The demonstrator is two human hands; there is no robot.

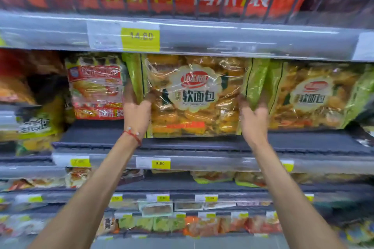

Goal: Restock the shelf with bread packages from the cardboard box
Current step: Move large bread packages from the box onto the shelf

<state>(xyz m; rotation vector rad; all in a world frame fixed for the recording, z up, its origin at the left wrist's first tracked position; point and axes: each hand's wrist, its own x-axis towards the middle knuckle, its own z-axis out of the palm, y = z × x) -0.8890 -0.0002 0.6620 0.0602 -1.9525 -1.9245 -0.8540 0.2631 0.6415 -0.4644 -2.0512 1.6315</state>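
The bread package (194, 95) stood upright on the dark shelf (97, 137), its bottom edge on the deck. I gripped it by both green side edges, my left hand (136, 107) and my right hand (254, 116) clamped on it. A matching package (315, 97) stood just to its right, a red-labelled pack (96, 89) to its left. A yellow price tag (160, 163) sat on the rail below.

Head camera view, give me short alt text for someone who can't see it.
Two bare hands, left hand and right hand, grip the green side edges of a clear bread package standing upright on a dark store shelf. A matching package stands to its right, a red-labelled package to its left, with yellow price tags below.
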